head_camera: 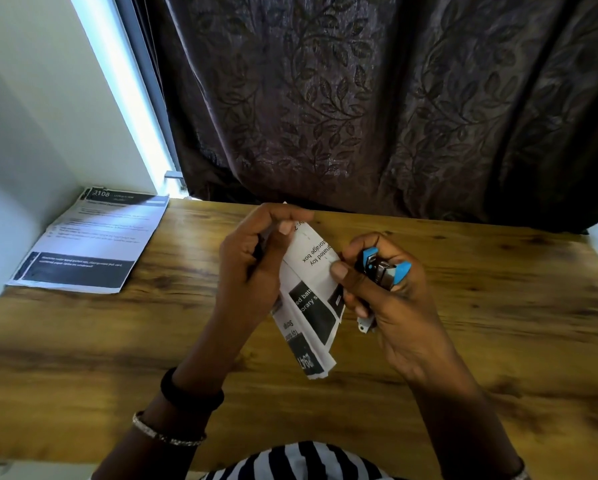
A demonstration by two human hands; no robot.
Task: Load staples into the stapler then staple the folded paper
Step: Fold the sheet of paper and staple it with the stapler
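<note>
Both hands are raised above the wooden surface (463, 323), working close together. The left hand (252, 261) grips the folded paper (311, 299) along its upper left edge, its fingers (283, 216) curled over the top and the thumb pressed on the printed face. The paper hangs tilted, its lower end pointing down toward the person, with black printed blocks and upside-down text showing. The right hand (391, 292) is closed around a small blue and metal stapler (384, 268), held in the palm with the blue ends poking out above the knuckles; its thumb also presses on the right edge of the paper, so both hands touch the sheet. Whether the stapler's mouth is over the paper cannot be told. A separate printed sheet (89, 240) lies flat at the far left corner of the surface, well apart from the hands. A dark leaf-patterned curtain (377, 98) hangs behind.
</note>
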